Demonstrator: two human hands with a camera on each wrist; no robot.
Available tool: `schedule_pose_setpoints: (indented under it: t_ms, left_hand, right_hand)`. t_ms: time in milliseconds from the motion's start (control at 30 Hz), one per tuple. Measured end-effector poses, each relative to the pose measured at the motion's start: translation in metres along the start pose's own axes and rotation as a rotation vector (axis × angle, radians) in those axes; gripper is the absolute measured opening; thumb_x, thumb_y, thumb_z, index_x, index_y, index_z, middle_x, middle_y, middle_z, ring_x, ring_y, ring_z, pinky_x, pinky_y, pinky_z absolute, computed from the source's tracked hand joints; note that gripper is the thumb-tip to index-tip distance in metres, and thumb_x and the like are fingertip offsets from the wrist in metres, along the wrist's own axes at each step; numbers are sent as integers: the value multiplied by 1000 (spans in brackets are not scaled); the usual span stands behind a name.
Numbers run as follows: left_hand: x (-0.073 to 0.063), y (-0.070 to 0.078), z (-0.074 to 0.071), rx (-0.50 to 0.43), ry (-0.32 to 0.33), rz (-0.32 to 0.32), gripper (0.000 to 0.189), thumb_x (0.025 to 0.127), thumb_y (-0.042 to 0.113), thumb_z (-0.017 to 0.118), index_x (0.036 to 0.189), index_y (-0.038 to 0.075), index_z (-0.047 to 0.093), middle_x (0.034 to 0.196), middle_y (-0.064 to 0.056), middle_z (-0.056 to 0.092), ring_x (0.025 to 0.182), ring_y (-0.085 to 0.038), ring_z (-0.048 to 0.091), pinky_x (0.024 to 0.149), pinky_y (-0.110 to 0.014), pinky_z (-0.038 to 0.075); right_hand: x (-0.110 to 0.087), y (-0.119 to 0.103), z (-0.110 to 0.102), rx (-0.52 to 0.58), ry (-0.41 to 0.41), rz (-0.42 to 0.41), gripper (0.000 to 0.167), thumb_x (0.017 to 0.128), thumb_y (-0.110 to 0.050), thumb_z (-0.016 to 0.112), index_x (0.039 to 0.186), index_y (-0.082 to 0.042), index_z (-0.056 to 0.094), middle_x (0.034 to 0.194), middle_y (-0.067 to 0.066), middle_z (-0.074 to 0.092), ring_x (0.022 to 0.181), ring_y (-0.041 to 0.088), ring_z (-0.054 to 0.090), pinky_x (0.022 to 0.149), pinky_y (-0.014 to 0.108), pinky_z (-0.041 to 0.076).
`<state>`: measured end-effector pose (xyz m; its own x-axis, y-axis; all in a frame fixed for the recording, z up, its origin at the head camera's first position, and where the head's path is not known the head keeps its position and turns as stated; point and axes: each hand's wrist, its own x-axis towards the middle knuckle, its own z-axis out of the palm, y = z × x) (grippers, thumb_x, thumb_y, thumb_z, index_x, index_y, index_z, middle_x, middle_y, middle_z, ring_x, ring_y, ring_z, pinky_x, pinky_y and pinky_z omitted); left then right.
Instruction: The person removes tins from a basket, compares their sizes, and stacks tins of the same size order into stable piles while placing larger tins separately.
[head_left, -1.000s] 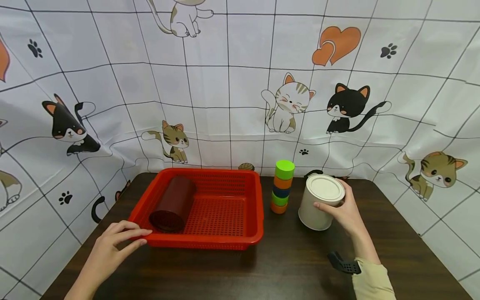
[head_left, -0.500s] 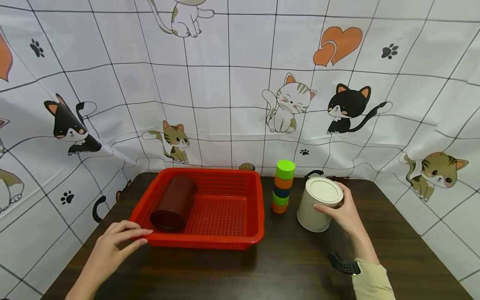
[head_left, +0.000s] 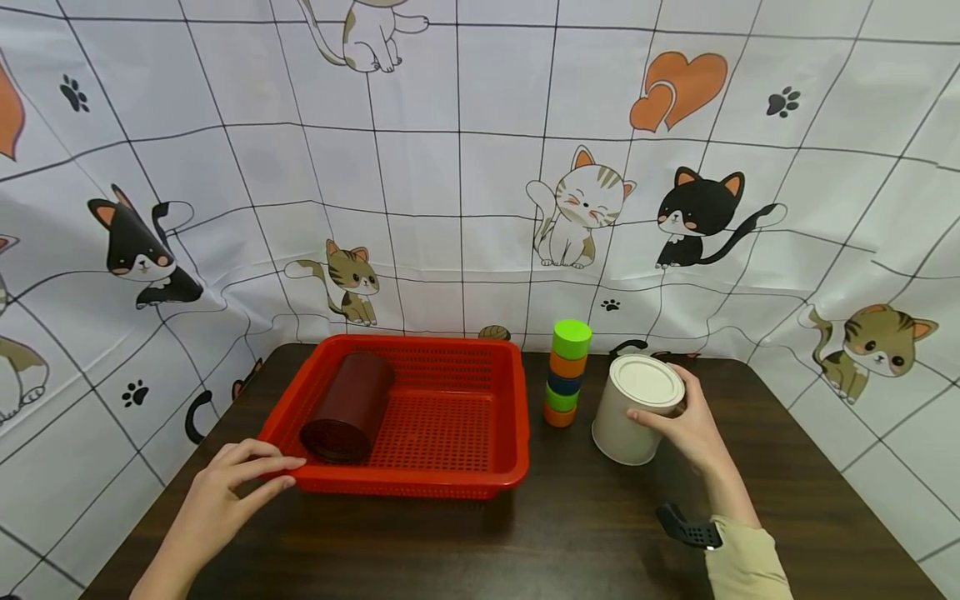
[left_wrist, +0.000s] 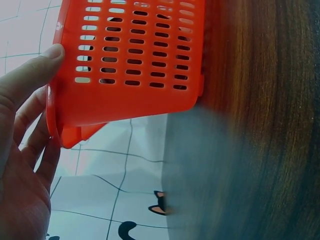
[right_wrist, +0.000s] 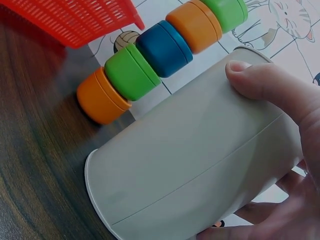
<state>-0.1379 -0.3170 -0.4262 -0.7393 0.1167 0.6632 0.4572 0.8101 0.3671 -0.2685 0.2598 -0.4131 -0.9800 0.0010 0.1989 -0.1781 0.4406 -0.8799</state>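
A red plastic basket (head_left: 442, 482) with slotted walls stands on the left of the dark wooden table. At its front left corner my left hand (head_left: 225, 492) holds the rim, with the thumb (left_wrist: 42, 65) on one side and the fingers curled on the other. Inside the basket, along its left wall, lies a dark red-brown cylinder (head_left: 352, 404) on its side. My right hand (head_left: 693, 425) grips a pale grey-white can (head_left: 626, 429) with a cream lid (head_left: 647, 381). Its thumb presses the near side (right_wrist: 242, 75), and the fingers wrap behind, partly hidden.
Between the basket and the can stands a stack of small lidded jars (head_left: 564, 386) in green, orange and blue. A white tile-patterned sheet with cartoon cats (head_left: 491, 208) hangs behind the table (head_left: 540, 542). A black band (head_left: 684, 529) is on the right wrist.
The can has shifted slightly left and towards me in my right hand. My left hand and the basket have stayed in place.
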Motion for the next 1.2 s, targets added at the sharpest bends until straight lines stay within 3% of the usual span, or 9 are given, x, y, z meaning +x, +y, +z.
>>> schedule_pose_setpoints:
  t_ms: [367,1000,1100,1200]
  left_hand:
    - [1,2,-1,-8,-3,1,46,63,0,87,97,29,79,94,15,62,94,8,41,74,-13,34]
    - [2,3,0,9,-9,14,45,64,3,87,98,31,78,95,14,63,93,8,41,73,-14,35]
    - [1,2,0,13,-10,25,46,64,3,87,98,31,78,95,14,63,93,7,42,73,-14,34]
    - [1,1,-1,12,-9,37,46,64,1,87,99,30,78,96,15,63,93,7,42,73,-14,34]
  right_hand:
    - [3,2,-1,-11,-22,1,103,85,-23,79,158,-12,8,153,20,27,133,38,41,80,11,43]
    - [-1,4,0,-21,-10,-8,104,86,-24,78,158,-15,4,153,21,27,132,41,41,80,9,40]
    - [0,5,0,-37,-10,-3,105,86,-26,78,159,-16,3,154,21,27,133,41,41,83,14,41]
    - [1,5,1,-46,-11,0,105,86,-27,78,159,-17,2,156,21,25,133,42,40,89,28,43]
